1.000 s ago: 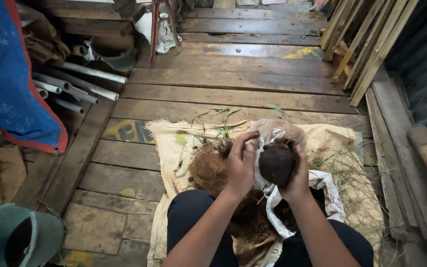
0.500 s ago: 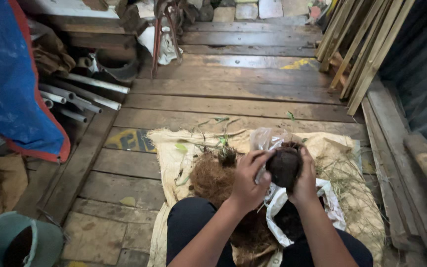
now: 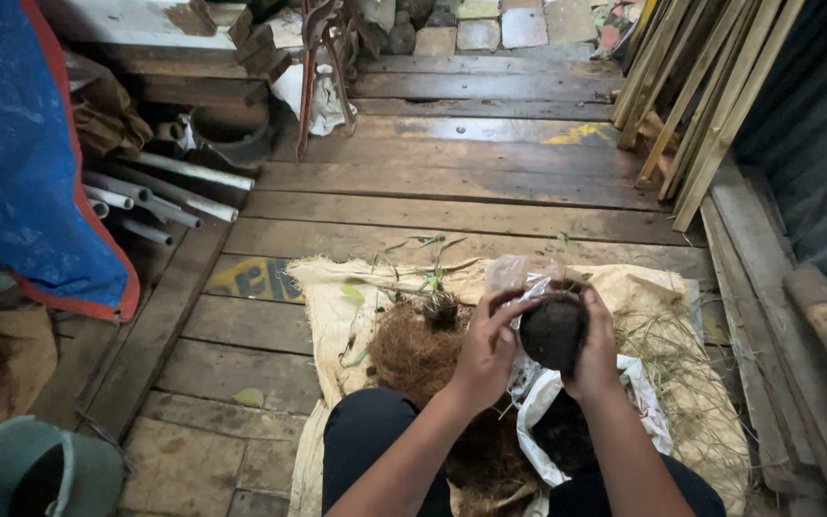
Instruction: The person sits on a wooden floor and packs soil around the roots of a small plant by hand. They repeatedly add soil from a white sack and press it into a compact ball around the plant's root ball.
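The left hand [image 3: 486, 349] curls its fingers around the left side of a dark soil ball [image 3: 551, 332], with brown coconut fibre [image 3: 415, 349] just left of it. The right hand [image 3: 597, 352] cups the ball's right side, clear plastic wrap [image 3: 519, 275] just above, all over a burlap sack [image 3: 667, 297].

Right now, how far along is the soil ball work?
Done: a dark soil ball is formed. In hand: left hand and right hand cup it against clear plastic wrap. Left: coconut fibre and seedlings lie unused on the burlap sack.
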